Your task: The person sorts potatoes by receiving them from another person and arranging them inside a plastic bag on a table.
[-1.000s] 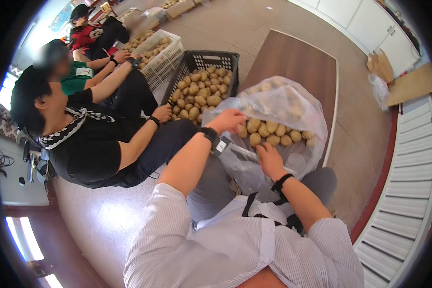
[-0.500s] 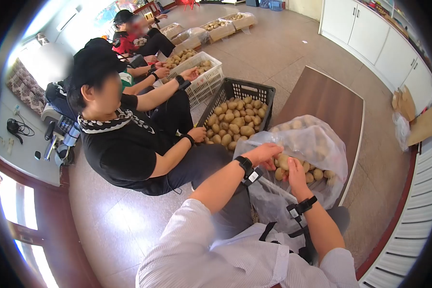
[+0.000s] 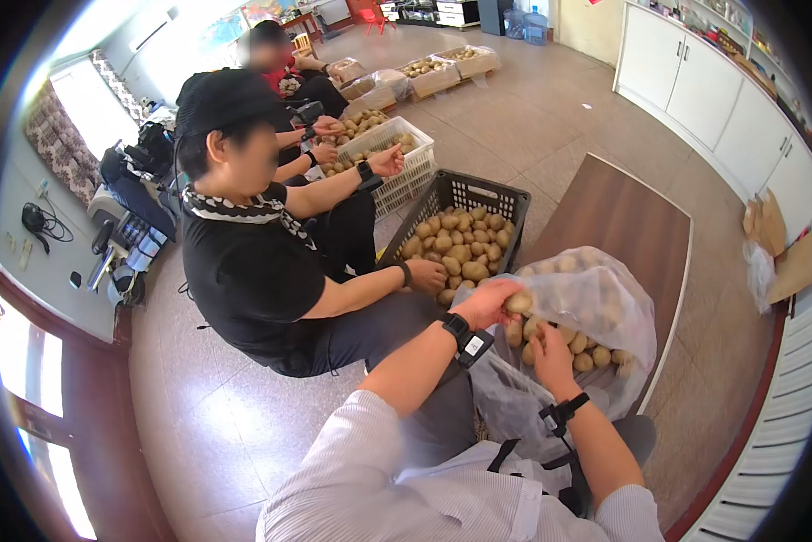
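My left hand (image 3: pixel 487 305) is closed on a potato (image 3: pixel 519 302), held just above the near left part of a translucent plastic bag (image 3: pixel 636 312). Lower and to the right, my right hand (image 3: pixel 552 363) has its fingers curled against another potato (image 3: pixel 534 326) at the bag's opening; its fingertips are partly hidden. Several loose potatoes (image 3: pixel 583 361) lie in the bag beside that hand, and more show dimly through the plastic. Both my wrists carry black straps with small devices.
The bag rests at the near end of a brown board (image 3: pixel 596 212). Left of it stands a black crate (image 3: pixel 521 200) of potatoes, where a seated person (image 3: pixel 243 262) has one hand. Beyond are a white crate (image 3: pixel 420 167), other people and potato boxes (image 3: pixel 424 81). White cabinets (image 3: pixel 695 86) line the right.
My left hand has drawn the potato slightly up and left, away from my right hand. My right hand has lowered to the potatoes in the bag. The view has shifted slightly.
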Available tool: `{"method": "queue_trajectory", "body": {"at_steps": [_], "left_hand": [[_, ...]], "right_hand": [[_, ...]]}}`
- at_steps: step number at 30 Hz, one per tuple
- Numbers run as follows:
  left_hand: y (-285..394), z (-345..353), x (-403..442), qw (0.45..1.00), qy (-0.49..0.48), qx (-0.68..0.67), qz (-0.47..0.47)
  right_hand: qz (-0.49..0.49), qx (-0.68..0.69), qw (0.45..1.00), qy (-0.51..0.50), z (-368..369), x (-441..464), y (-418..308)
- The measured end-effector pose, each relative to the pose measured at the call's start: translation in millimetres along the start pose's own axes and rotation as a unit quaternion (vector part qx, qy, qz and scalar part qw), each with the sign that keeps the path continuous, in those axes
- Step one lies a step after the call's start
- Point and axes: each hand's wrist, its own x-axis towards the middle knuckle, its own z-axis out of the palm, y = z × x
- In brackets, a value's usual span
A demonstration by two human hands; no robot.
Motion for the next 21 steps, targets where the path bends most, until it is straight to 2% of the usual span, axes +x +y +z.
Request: {"method": "queue_trajectory", "body": {"at_steps": [1, 3, 5, 7, 10, 16, 18, 19, 20, 21], "left_hand": [[-0.1, -4.8, 0.0, 1.0, 0.002, 0.001, 0.006], [-1.6, -17.2, -1.8, 0.993, 0.069, -0.079, 0.052], [-1.9, -29.5, -4.1, 0.987, 0.114, -0.086, 0.073], [-3.0, -41.0, -4.9, 0.96, 0.219, -0.136, 0.108], [-7.9, -66.9, 1.0, 0.94, 0.26, -0.184, 0.12], [-19.8, -81.3, 0.0, 0.903, 0.32, -0.233, 0.166], [-34.8, -99.3, 11.7, 0.916, 0.293, -0.173, 0.212], [-31.0, -93.1, 7.6, 0.902, 0.283, -0.232, 0.227], [-43.5, -109.3, 25.9, 0.891, 0.319, -0.178, 0.268], [-40.9, -111.7, 23.7, 0.895, 0.322, -0.208, 0.227]], "right_hand": [[-0.006, 0.001, 1.0, 0.001, 0.1, -6.2, 1.8], [-0.01, -0.107, 0.993, -0.048, -1.2, -18.5, 2.5], [-0.022, -0.132, 0.989, -0.067, -1.8, -27.9, 3.3], [0.02, -0.19, 0.974, -0.12, -2.2, -36.6, 3.0], [-0.022, -0.235, 0.962, -0.14, -0.5, -40.9, 9.4], [-0.046, -0.286, 0.949, -0.122, 8.8, -51.3, 12.4], [-0.05, -0.294, 0.945, -0.131, 11.4, -57.2, 17.0], [-0.058, -0.299, 0.942, -0.14, 19.0, -52.3, 19.5], [-0.068, -0.283, 0.948, -0.128, 24.9, -50.6, 22.2], [-0.074, -0.266, 0.953, -0.121, 28.0, -54.0, 22.3]]}}
